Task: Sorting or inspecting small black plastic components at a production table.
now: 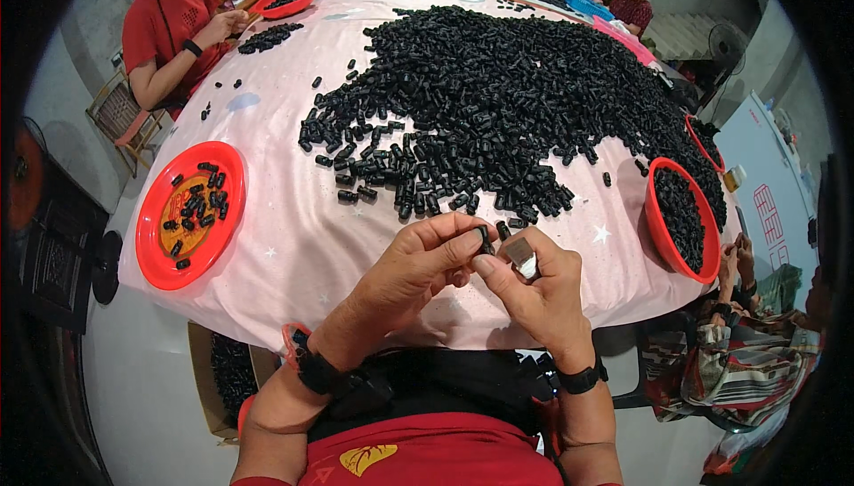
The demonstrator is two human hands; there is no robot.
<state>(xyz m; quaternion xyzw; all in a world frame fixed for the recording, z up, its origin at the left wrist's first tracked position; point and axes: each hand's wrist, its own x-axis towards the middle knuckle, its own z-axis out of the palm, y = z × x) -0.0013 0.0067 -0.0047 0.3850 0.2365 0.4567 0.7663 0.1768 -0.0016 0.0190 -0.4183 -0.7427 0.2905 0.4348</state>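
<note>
My left hand (414, 264) is closed, pinching a small black plastic part (485, 239) between thumb and fingertips. Close against it, my right hand (550, 295) curls around a small silver metal tool (523, 259) with a flat squarish end. The right thumb tip touches or nearly touches the black part. Both hands are above the near side of a table with a pink cloth (294, 264). Just beyond them spreads a large heap of similar black parts (525, 86). Another black part (503, 230) shows right by my right fingers; whether it is held, I cannot tell.
At the left lies a red plate (145, 241) with several black parts. A red bowl (658, 232) full of them stands at the right. Below the left edge is a cardboard box (203, 388). People sit at the left (178, 19), far right (633, 8) and near right (738, 361).
</note>
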